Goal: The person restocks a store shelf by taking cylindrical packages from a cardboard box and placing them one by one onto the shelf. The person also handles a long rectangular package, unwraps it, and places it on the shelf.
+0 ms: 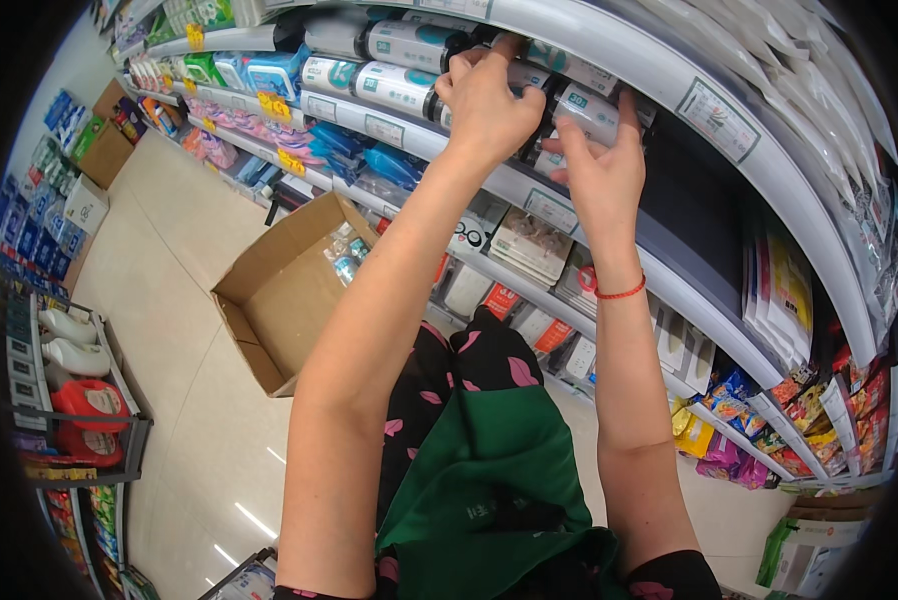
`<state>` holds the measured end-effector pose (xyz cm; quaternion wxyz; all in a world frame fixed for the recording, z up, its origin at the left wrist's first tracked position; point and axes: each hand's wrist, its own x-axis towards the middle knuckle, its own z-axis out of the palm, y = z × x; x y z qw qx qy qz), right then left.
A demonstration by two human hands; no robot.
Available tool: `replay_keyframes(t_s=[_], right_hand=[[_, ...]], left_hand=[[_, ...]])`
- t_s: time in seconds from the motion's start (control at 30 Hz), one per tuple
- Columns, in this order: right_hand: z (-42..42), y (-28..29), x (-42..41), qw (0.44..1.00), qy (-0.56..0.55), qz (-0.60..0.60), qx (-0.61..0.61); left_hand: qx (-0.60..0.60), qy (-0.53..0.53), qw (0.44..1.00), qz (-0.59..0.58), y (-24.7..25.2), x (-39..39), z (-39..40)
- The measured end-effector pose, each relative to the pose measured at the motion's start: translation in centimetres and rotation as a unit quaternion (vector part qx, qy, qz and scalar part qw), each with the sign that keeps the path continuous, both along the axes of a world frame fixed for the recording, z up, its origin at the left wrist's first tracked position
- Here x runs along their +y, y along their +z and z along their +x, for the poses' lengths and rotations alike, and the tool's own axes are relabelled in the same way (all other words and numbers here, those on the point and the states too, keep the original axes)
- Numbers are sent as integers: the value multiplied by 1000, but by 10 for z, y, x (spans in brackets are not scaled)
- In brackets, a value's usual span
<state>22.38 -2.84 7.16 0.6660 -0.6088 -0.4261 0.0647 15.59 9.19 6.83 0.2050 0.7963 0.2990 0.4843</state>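
White wrapped rolls with teal print lie stacked in rows on a store shelf point(486, 176). My left hand point(494, 97) rests on the stack, its fingers reaching among the upper rolls under the shelf above. To its right, my right hand point(603, 150) is at the end of the stack, thumb and fingers spread around a white roll point(588, 111); whether it grips the roll is not clear. More white rolls point(395, 88) lie to the left of my hands. Below the shelf, an open cardboard box point(291, 300) holds a few small packages point(346, 255) in clear wrap.
Wet-wipe packs point(273, 73) stand left of the rolls. Lower shelves hold carded goods point(533, 244) and power strips. Flat packets point(779, 300) stand at the right, with snack bags point(734, 405) beyond. A shelf unit with red detergent jugs point(93, 405) stands at the left.
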Motion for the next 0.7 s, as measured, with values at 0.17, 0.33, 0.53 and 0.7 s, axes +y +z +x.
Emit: replay_keyframes(t_s=[0.17,0.33,0.53,0.7], right_hand=[[8,-16,12,998,12,57,-1],[3,-15,13,999,10,39,10],[7,-21,19,998,-14,48,-48],[2,-22,19,996,-41,48,-61]], left_hand=[[-92,-34,995,0,-9,8,5],[-98,-34,994,19,-13,8,10],[-74,70,987,124,-18,2,13],[-58,26,996,61,-13,-3,5]])
